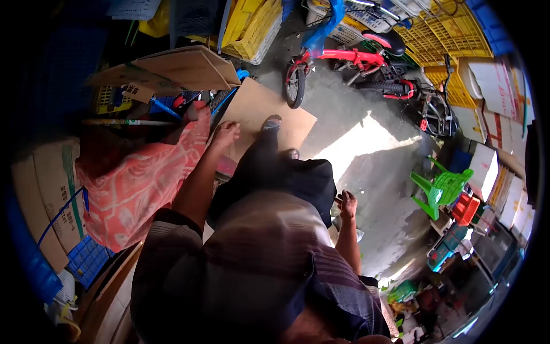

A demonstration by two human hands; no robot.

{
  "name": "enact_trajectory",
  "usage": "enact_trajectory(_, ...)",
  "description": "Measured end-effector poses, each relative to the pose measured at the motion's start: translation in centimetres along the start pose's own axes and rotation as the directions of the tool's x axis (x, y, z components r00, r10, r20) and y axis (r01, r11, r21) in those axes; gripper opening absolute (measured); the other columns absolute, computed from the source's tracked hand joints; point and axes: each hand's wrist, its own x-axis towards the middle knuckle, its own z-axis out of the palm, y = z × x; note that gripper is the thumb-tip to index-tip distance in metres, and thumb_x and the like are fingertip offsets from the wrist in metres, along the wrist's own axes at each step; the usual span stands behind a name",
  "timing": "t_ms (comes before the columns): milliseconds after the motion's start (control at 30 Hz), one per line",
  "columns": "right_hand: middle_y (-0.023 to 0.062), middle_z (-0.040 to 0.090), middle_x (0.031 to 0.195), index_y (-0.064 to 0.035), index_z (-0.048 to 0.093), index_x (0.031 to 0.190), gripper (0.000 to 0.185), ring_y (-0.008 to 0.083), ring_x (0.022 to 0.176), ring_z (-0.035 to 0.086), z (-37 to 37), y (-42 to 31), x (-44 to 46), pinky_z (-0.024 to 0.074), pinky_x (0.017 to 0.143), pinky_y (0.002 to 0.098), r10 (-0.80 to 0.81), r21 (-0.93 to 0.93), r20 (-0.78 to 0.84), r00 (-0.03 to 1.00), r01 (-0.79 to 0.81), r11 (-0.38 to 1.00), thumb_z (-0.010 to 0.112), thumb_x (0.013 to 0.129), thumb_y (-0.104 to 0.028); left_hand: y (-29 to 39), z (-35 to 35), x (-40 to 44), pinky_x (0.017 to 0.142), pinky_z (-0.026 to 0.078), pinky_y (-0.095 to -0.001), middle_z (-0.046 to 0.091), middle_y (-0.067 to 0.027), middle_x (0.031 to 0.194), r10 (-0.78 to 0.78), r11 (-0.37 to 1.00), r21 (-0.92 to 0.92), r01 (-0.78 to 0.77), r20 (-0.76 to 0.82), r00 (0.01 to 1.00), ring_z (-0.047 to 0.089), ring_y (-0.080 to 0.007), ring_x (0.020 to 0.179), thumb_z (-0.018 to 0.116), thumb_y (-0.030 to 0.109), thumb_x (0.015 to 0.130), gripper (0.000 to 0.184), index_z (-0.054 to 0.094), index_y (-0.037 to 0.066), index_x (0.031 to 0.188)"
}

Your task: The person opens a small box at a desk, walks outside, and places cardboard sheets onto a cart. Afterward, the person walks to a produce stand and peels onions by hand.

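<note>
My left hand [227,133] hangs beside my leg, above the edge of a flat brown cardboard sheet [298,118] on the floor. Its fingers are apart and hold nothing I can see. My right hand [346,204] is low at my other side, its fingers curled; whether anything is in them is hidden. One dark shoe [272,122] rests on the cardboard. A pink patterned cloth [132,189] drapes over things to the left of my left arm.
Ahead, a red bicycle [355,57] stands near yellow crates [452,34]. A green plastic chair [450,184] and a red basket [465,208] are at the right. Folded cardboard [180,69] leans at the upper left; a blue crate [87,261] lies lower left.
</note>
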Motion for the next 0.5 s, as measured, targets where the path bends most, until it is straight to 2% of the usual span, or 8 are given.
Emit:
enact_trajectory(133,0.0124,0.069,0.091,-0.0010,0.062,0.118,0.039,0.0192,0.063,0.067,-1.9,-6.3,5.1,0.0391,0.043,0.0263,0.058,-0.244,0.083,0.995,-0.036,0.969,0.061,0.097,-0.033,0.9,3.3,-2.3,0.064,0.052,-0.0280,0.064,-0.0019,0.086,0.077,0.981,-0.173,-0.090,-0.084,0.994,0.063,-0.0122,0.074,0.070,0.032,0.093,0.031,0.063,0.006,0.108)
enact_trajectory(167,0.0112,0.068,0.090,-0.0016,0.062,0.117,0.038,0.0182,0.062,0.065,-2.0,-8.0,7.2,0.0373,0.042,0.0265,0.069,-0.286,0.136,0.988,-0.028,0.958,0.061,0.097,-0.033,1.4,3.7,-4.2,0.061,0.050,-0.0260,0.062,-0.0011,0.082,0.030,0.971,-0.229,-0.063,-0.141,0.990,0.061,-0.0108,0.071,0.069,0.026,0.093,0.025,0.064,0.006,0.106)
enact_trajectory(267,0.0099,0.068,0.094,-0.0031,0.062,0.121,0.038,0.0167,0.062,0.062,-2.9,-15.6,19.9,0.0340,0.043,0.0268,0.167,-0.581,0.282,0.945,0.030,0.814,0.061,0.097,-0.033,-7.4,5.5,-7.7,0.061,0.046,-0.0241,0.065,0.0003,0.083,-0.208,0.871,-0.491,0.022,-0.329,0.921,0.061,-0.0099,0.068,0.067,0.032,0.095,0.026,0.064,0.011,0.110)
enact_trajectory(300,0.0108,0.067,0.102,-0.0039,0.060,0.125,0.041,0.0170,0.067,0.063,-2.7,-21.3,20.6,0.0350,0.044,0.0264,0.085,-0.535,0.252,0.964,0.065,0.843,0.060,0.097,-0.034,-12.4,7.7,-9.6,0.059,0.044,-0.0263,0.064,0.0009,0.083,-0.255,0.849,-0.528,0.016,-0.382,0.888,0.059,-0.0113,0.066,0.066,0.032,0.093,0.026,0.065,0.011,0.108)
enact_trajectory(333,0.0113,0.067,0.094,-0.0002,0.064,0.121,0.042,0.0191,0.066,0.062,-2.5,-22.7,20.9,0.0457,0.049,0.0302,0.113,-0.560,0.210,0.971,0.025,0.828,0.067,0.092,-0.029,-13.7,9.9,-12.1,0.059,0.044,-0.0269,0.064,0.0008,0.082,-0.291,0.828,-0.560,0.035,-0.375,0.880,0.058,-0.0119,0.065,0.066,0.034,0.093,0.028,0.065,0.011,0.108)
enact_trajectory(400,0.0161,0.067,0.100,0.0030,0.062,0.123,0.042,0.0253,0.080,0.065,-1.9,-27.4,25.0,0.0548,0.069,0.0341,0.007,-0.561,0.236,0.972,0.131,0.817,0.063,0.093,-0.026,-15.2,14.4,-15.7,0.057,0.043,-0.0282,0.063,0.0006,0.082,-0.344,0.775,-0.631,0.042,-0.365,0.865,0.055,-0.0130,0.063,0.066,0.036,0.092,0.030,0.065,0.010,0.108)
enact_trajectory(433,0.0169,0.067,0.103,0.0046,0.063,0.121,0.041,0.0260,0.083,0.066,-0.7,-30.1,25.0,0.0559,0.069,0.0344,-0.038,-0.579,0.217,0.975,0.160,0.800,0.061,0.094,-0.026,-18.9,16.3,-16.4,0.058,0.046,-0.0336,0.065,-0.0072,0.082,-0.167,0.955,-0.292,0.047,-0.404,0.899,0.060,-0.0206,0.066,0.061,0.028,0.094,0.022,0.066,0.008,0.102)
enact_trajectory(500,0.0171,0.068,0.105,0.0043,0.062,0.121,0.043,0.0268,0.085,0.068,0.7,-33.6,27.1,0.0565,0.069,0.0344,-0.058,-0.623,0.314,0.948,0.251,0.740,0.060,0.093,-0.028,-21.7,20.2,-18.2,0.066,0.049,-0.0390,0.067,-0.0127,0.083,0.032,0.996,0.085,0.007,-0.440,0.898,0.063,-0.0269,0.073,0.057,0.026,0.096,0.023,0.067,0.005,0.097)
